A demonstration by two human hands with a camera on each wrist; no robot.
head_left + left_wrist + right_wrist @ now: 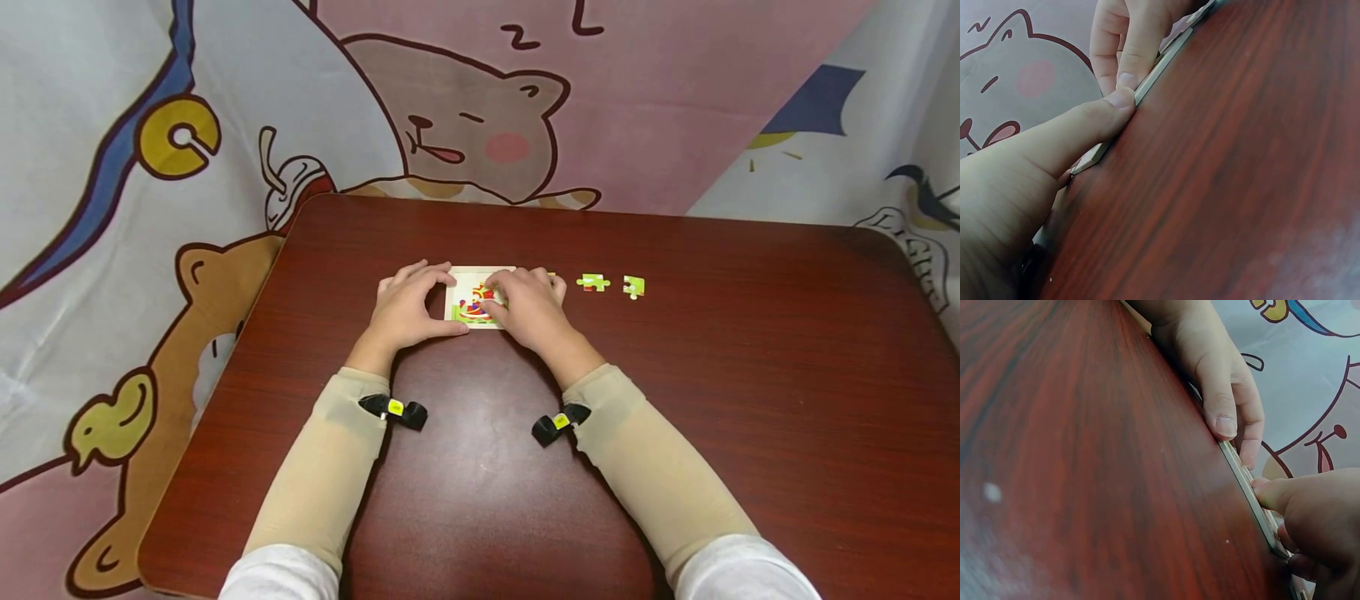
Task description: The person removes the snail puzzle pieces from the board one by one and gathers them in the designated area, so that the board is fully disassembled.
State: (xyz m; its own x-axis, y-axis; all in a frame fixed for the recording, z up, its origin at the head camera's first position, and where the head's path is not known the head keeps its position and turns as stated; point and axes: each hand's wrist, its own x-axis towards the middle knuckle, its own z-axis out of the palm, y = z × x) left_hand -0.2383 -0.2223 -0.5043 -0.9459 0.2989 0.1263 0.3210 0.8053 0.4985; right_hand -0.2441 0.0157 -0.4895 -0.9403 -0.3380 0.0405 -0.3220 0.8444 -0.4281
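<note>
While the roughly square, pale-rimmed puzzle board (467,284) with a red, blue and green picture is held flat near the centre of the head frame, its left side is spanned by the left grip (408,308), clamped with the thumb at the near edge. Its right part is covered by the right grip (534,308), whose thumb is set on the board; whether a piece is pinched there cannot be told. No clear long axis is shown. Farther right, a mostly green jigsaw piece (591,283) and a similar second piece (634,287) are seen lying apart, nearer the right grip, by which the direct way to the board is blocked. All is carried by the glossy reddish-brown desk (480,508).
</note>
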